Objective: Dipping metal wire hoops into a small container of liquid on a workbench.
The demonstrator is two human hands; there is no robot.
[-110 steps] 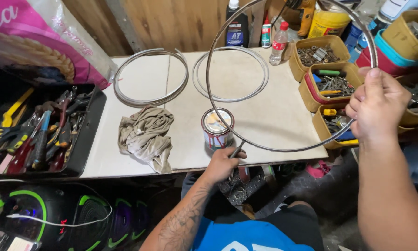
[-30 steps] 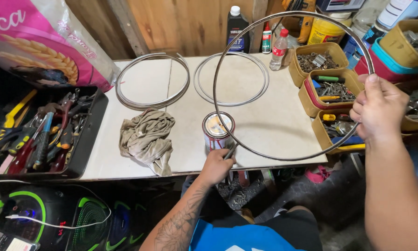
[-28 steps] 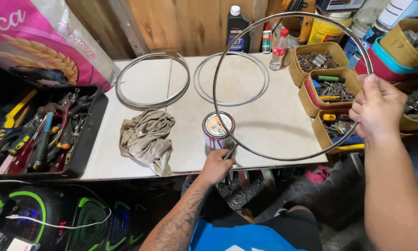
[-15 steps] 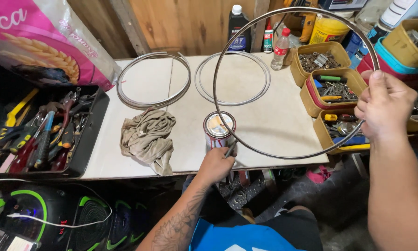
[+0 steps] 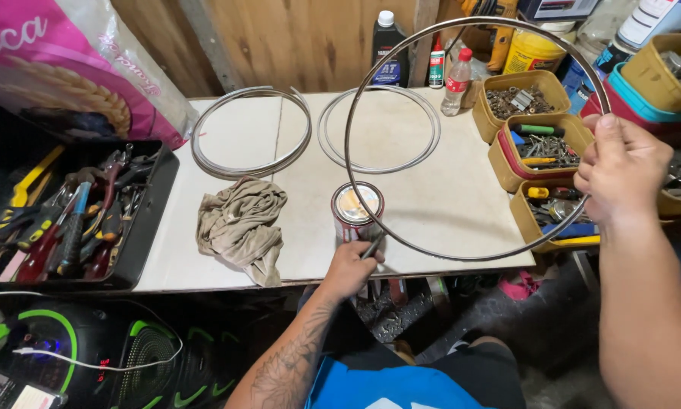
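My right hand grips a large shiny metal hoop by its right side and holds it up, tilted, over the white table. My left hand holds a thin dark tool with its tip against the hoop's lower rim, right beside an open round can near the table's front edge. Two more stacks of metal rings lie flat farther back, one at the left and one in the middle.
A crumpled khaki rag lies left of the can. A black tray of hand tools sits at the left. Yellow bins of hardware line the right edge. Bottles stand along the wooden wall. A pink sack is at the back left.
The hoop and my right hand have risen slightly and shifted right. My left hand stays by the can with the tool at the rim.
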